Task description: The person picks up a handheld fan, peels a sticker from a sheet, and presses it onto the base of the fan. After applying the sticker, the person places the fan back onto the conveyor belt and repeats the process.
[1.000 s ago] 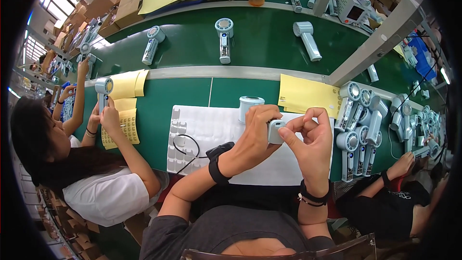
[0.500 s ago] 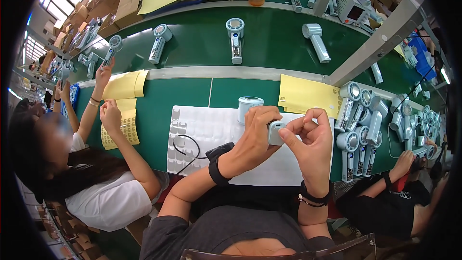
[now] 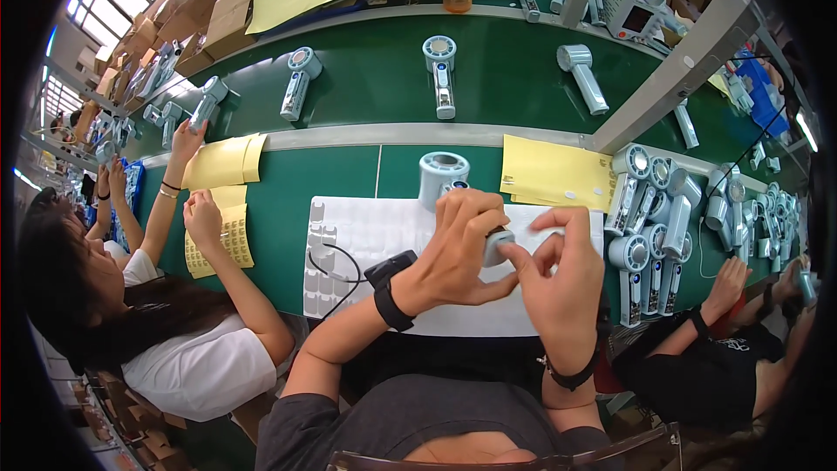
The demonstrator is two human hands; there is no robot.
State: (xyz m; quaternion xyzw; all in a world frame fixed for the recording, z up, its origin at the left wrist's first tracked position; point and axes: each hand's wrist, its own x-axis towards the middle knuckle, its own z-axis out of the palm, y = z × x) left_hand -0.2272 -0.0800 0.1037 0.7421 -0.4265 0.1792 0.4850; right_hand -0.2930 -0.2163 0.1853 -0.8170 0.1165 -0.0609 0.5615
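Observation:
A light blue handheld fan [image 3: 443,176] is gripped by its handle in my left hand [image 3: 455,253], whose fingers wrap round it. The fan's round head points away from me, and part of its dark display shows above my knuckles. The handle's end sticks out towards my right hand [image 3: 565,288]. My right thumb tip touches that end, while the other fingers are bent and held apart from it. Beneath both hands lies a white sheet [image 3: 384,235] with rows of grey, rounded stickers at its left side.
At right, several handheld fans [image 3: 629,253] stand in a cluster beside a yellow sheet [image 3: 554,170]. Spaced fans [image 3: 442,78] lie on the green belt [image 3: 366,78] beyond a metal rail. A grey post [image 3: 680,61] slants at right. Co-workers sit on both sides; a black cable [image 3: 353,257] crosses the sheet.
The held fan has tilted, so its head and display show more. My right fingers have shifted and bent further. Fans on the belt have slid a little to the right.

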